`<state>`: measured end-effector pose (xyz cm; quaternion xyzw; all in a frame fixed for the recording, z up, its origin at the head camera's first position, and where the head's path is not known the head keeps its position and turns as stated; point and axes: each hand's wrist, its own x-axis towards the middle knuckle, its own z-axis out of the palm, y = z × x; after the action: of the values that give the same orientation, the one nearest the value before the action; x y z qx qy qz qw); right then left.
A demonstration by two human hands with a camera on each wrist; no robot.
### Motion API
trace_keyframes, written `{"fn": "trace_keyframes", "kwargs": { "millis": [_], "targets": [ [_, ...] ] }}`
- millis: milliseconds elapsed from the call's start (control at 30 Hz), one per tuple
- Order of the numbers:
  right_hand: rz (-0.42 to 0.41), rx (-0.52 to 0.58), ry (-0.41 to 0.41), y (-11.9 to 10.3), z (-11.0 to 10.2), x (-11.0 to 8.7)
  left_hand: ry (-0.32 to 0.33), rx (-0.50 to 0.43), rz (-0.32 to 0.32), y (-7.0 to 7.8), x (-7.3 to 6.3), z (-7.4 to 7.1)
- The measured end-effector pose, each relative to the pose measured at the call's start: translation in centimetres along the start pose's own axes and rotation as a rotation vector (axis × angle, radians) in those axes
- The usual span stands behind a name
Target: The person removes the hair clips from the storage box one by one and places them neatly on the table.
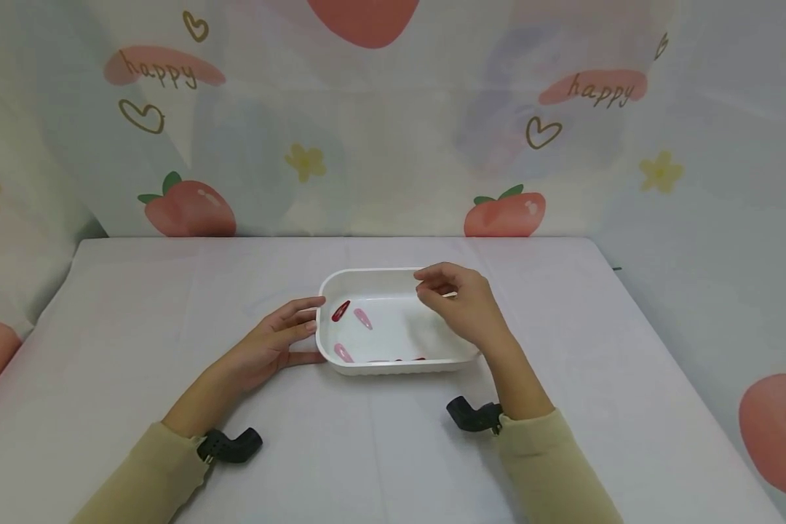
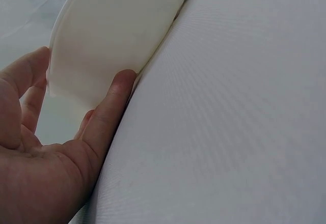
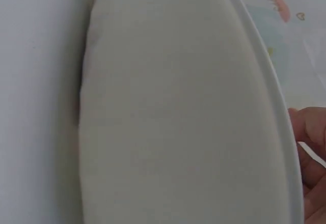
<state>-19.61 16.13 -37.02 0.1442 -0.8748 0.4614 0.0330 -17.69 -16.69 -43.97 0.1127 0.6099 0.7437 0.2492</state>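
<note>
A white rectangular tray [image 1: 393,367] with rounded corners stands on the table. Inside, toward its left end, lie a dark red hair clip [image 1: 340,311], a pink hair clip [image 1: 363,319] and another pink hair clip [image 1: 343,353]. Slivers of red show along the front wall, mostly hidden by the rim. My left hand [image 1: 271,344] touches the tray's left end with spread fingers [image 2: 109,99], at the rim and low on the side. Over the tray's right part hovers my right hand [image 1: 461,302], its fingers loosely bent and thumb apart; nothing shows between them.
A white cloth covers the table [image 1: 249,276]. Behind it hangs a backdrop [image 1: 393,167] printed with peaches, flowers and hearts. Both wrists carry a black camera mount, the left mount [image 1: 232,445] and the right mount [image 1: 473,415] standing near the tabletop.
</note>
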Motion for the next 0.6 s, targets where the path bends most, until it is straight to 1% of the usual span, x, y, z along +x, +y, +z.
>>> {"fn": "trace_keyframes", "kwargs": {
  "millis": [100,233,300,367,467,600],
  "targets": [
    [-0.015,0.070,0.055,-0.2,-1.3,0.0,-0.001,0.004,-0.001,0.1,0.1,0.0],
    [0.001,0.225,0.169,0.2,-4.2,-0.1,0.009,0.010,-0.006,0.2,0.4,0.2],
    [0.000,0.326,0.210,0.5,-5.8,-0.3,0.014,0.005,-0.011,0.2,0.5,0.2],
    [-0.010,0.419,0.226,1.0,-7.2,-0.5,0.017,-0.002,-0.013,0.2,0.5,0.2],
    [-0.022,0.544,0.221,1.6,-8.9,-0.9,0.024,-0.007,-0.011,0.1,0.4,0.1],
    [-0.006,0.577,0.236,2.1,-10.1,-1.0,0.026,0.002,-0.008,0.0,0.2,0.1]
  ]
}}
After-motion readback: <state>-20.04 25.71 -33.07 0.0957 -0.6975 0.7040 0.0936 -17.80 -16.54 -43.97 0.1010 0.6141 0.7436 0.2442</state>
